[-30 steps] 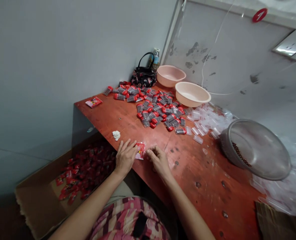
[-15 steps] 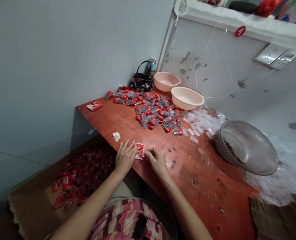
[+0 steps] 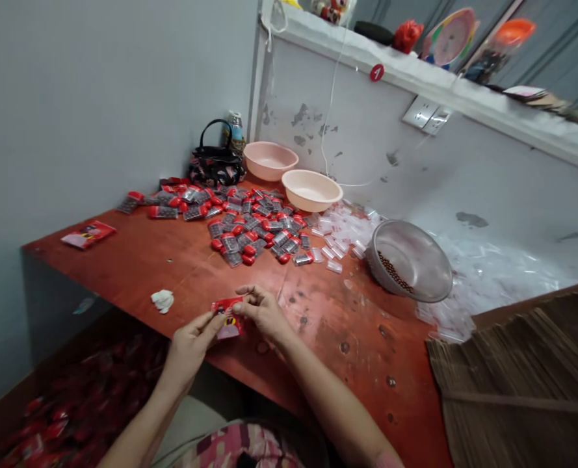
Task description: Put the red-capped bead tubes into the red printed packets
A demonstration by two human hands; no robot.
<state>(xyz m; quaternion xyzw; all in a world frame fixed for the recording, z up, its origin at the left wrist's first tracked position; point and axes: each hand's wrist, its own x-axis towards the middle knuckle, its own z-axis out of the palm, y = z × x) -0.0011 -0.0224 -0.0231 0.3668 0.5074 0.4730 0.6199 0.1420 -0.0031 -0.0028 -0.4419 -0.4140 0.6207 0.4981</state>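
Observation:
A small flat red packet [image 3: 229, 329] with a yellow and dark print is up off the table's front edge, held between both hands. My left hand [image 3: 190, 348] pinches its left side with thumb and fingers. My right hand [image 3: 265, 316] is closed on its upper right edge, fingertips partly covering the print. To the left lies a crumpled white wad [image 3: 162, 300]. Another red packet [image 3: 88, 234] rests flat near the table's left corner. Beyond my hands spreads a pile of small clear containers [image 3: 249, 227] with red caps and dark contents.
Two shallow plastic basins [image 3: 312, 192] and a black handbag [image 3: 216, 168] stand at the back. A grey bowl [image 3: 418, 260] with brown beads sits right, beside clear empty cases [image 3: 498, 273]. Stacked brown cardboard [image 3: 523, 383] is at right; many red packets [image 3: 59, 422] lie below left.
The packet has come up off the tabletop and now shows its printed side. My left hand has gone from lying flat beside it to pinching it; my right hand now grips it too. The view has turned right.

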